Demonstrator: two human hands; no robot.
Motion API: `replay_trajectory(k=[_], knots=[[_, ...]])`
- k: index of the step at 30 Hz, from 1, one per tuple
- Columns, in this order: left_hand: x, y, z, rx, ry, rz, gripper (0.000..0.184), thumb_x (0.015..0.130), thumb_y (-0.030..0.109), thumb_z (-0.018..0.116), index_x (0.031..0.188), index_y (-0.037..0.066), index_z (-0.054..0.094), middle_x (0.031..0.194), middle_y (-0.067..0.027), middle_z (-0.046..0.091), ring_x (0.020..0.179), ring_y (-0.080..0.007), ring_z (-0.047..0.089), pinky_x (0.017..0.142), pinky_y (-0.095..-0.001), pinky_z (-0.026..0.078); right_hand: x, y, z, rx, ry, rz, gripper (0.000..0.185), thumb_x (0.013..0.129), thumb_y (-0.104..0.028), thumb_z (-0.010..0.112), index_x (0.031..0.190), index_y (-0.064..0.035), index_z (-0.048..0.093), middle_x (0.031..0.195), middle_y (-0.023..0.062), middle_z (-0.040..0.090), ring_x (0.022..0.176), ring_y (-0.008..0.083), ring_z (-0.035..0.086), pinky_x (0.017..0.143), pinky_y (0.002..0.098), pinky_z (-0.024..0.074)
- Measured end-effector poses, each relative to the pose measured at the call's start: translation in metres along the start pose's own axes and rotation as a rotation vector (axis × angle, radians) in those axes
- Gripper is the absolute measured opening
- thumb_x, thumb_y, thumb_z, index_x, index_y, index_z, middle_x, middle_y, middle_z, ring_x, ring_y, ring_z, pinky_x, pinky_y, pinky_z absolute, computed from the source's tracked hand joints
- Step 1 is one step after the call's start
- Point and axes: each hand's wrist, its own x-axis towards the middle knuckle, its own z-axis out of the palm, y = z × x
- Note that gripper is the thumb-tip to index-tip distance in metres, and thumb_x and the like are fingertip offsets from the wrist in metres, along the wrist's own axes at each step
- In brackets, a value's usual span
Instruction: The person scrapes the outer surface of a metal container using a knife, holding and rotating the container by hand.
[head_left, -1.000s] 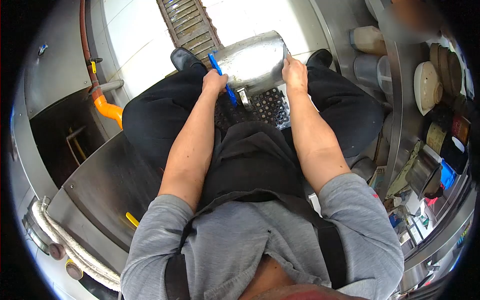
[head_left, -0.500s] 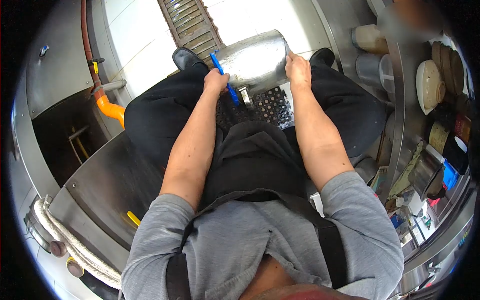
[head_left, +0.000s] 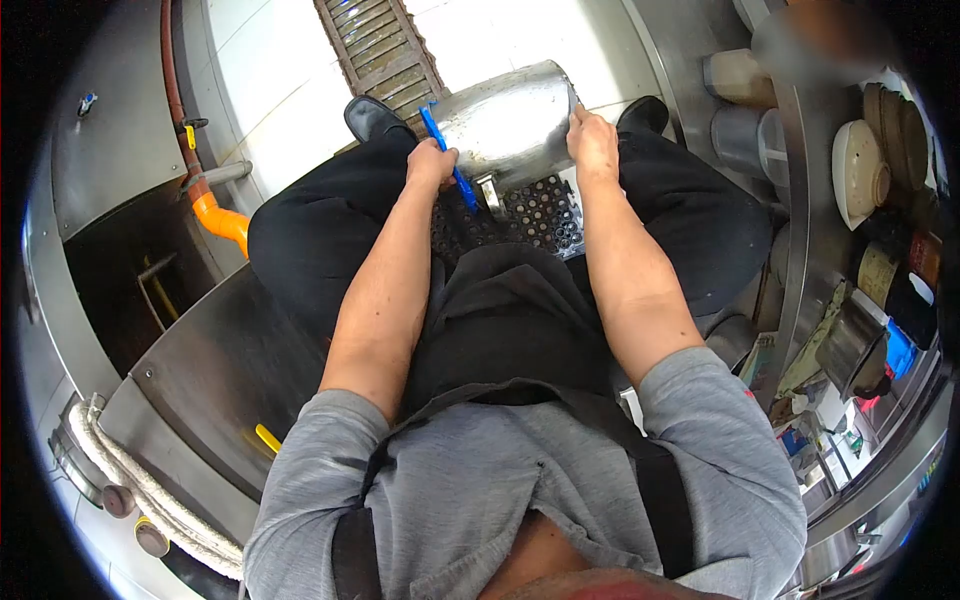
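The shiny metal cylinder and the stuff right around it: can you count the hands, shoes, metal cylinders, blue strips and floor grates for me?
Hands: 2, the left hand and the right hand
Black shoes: 2, the left shoe and the right shoe
Metal cylinder: 1
Blue strip: 1
Floor grate: 1
Total: 7

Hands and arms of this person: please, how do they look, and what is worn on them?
The left hand and the right hand are bare, with no glove or watch showing. The forearms are uncovered too. The left sleeve and right sleeve are short, mottled grey cloth, ending near the elbows; a small red mark shows on the right one.
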Motion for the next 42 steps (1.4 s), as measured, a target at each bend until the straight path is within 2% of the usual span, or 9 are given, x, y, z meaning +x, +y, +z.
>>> replay_trajectory(k=[4, 6, 14, 21, 27, 29, 34, 38, 42], knots=[[-0.007, 0.0, -0.001, -0.072, -0.006, 0.013, 0.023, 0.081, 0.023, 0.066, 0.08, 0.003, 0.055, 0.075, -0.011, 0.064, 0.058, -0.0225, 0.066, 0.051, -0.0351, 0.053, 0.016, 0.002, 0.001, 0.002, 0.046, 0.02, 0.027, 0.091, -0.022, 0.051, 0.108, -0.0083, 0.066, 0.102, 0.0216, 0.065, 0.099, 0.0401, 0.061, 0.089, 0.0462, 0.0484], [-0.014, 0.005, -0.005, 0.077, 0.046, 0.074, 0.023, 0.081, 0.022, 0.062, 0.091, 0.001, 0.059, 0.072, -0.0119, 0.066, 0.057, -0.0223, 0.067, 0.051, -0.0362, 0.053, 0.021, 0.015, -0.006, -0.039, -0.021, -0.018, 0.026, 0.089, -0.022, 0.052, 0.106, -0.0083, 0.067, 0.1, 0.0232, 0.065, 0.098, 0.0403, 0.061, 0.087, 0.0465, 0.049], [0.004, -0.008, 0.003, 0.009, 0.016, 0.029, 0.025, 0.081, 0.023, 0.061, 0.091, 0.001, 0.06, 0.075, -0.0149, 0.068, 0.061, -0.024, 0.068, 0.058, -0.0365, 0.054, 0.002, 0.009, -0.007, 0.086, 0.165, -0.084, 0.029, 0.091, -0.024, 0.052, 0.112, -0.0099, 0.065, 0.099, 0.0225, 0.065, 0.097, 0.0401, 0.06, 0.087, 0.0453, 0.0472], [0.006, -0.007, 0.003, 0.01, 0.024, 0.049, 0.026, 0.08, 0.023, 0.061, 0.09, 0.0, 0.061, 0.075, -0.015, 0.068, 0.061, -0.0239, 0.069, 0.062, -0.0357, 0.054, 0.008, 0.02, -0.005, 0.048, 0.098, 0.023, 0.027, 0.09, -0.023, 0.052, 0.103, -0.005, 0.067, 0.095, 0.0239, 0.064, 0.094, 0.0407, 0.061, 0.085, 0.0452, 0.0481], [0.009, -0.006, 0.002, 0.071, 0.007, 0.054, 0.027, 0.08, 0.023, 0.06, 0.093, -0.001, 0.061, 0.076, -0.015, 0.069, 0.061, -0.0237, 0.069, 0.061, -0.0358, 0.054, 0.014, 0.017, 0.001, 0.047, 0.124, -0.149, 0.028, 0.089, -0.024, 0.052, 0.104, -0.0062, 0.067, 0.098, 0.024, 0.064, 0.096, 0.0411, 0.06, 0.086, 0.0457, 0.0477], [0.008, -0.007, 0.002, 0.07, 0.015, 0.057, 0.027, 0.08, 0.023, 0.061, 0.093, -0.001, 0.061, 0.077, -0.0152, 0.069, 0.062, -0.0237, 0.069, 0.061, -0.0358, 0.054, 0.019, 0.026, 0.0, -0.039, -0.007, 0.114, 0.028, 0.089, -0.025, 0.052, 0.105, -0.0076, 0.067, 0.099, 0.0232, 0.064, 0.097, 0.0412, 0.06, 0.087, 0.0454, 0.0476], [0.005, -0.005, 0.003, 0.016, 0.009, 0.016, 0.027, 0.08, 0.023, 0.06, 0.094, -0.001, 0.061, 0.078, -0.0159, 0.069, 0.062, -0.0239, 0.069, 0.061, -0.0359, 0.055, 0.011, 0.005, -0.005, 0.084, 0.212, -0.21, 0.029, 0.09, -0.024, 0.051, 0.104, -0.0057, 0.068, 0.096, 0.0225, 0.065, 0.096, 0.0389, 0.062, 0.087, 0.0455, 0.048], [0.005, -0.004, 0.0, 0.088, 0.03, 0.075, 0.026, 0.08, 0.023, 0.06, 0.093, 0.0, 0.061, 0.076, -0.0155, 0.069, 0.062, -0.0237, 0.069, 0.06, -0.0361, 0.055, 0.02, 0.034, 0.001, -0.105, -0.015, 0.084, 0.029, 0.088, -0.024, 0.054, 0.106, -0.0063, 0.067, 0.095, 0.0233, 0.065, 0.095, 0.0407, 0.061, 0.086, 0.047, 0.0476], [0.0, 0.001, 0.0, 0.026, 0.002, 0.014, 0.026, 0.079, 0.023, 0.06, 0.092, 0.0, 0.061, 0.073, -0.0146, 0.068, 0.061, -0.0236, 0.068, 0.059, -0.0363, 0.055, 0.008, 0.002, -0.012, -0.026, 0.101, -0.083, 0.031, 0.089, -0.024, 0.054, 0.113, -0.0078, 0.064, 0.099, 0.0235, 0.065, 0.097, 0.0398, 0.061, 0.087, 0.0464, 0.0478]])
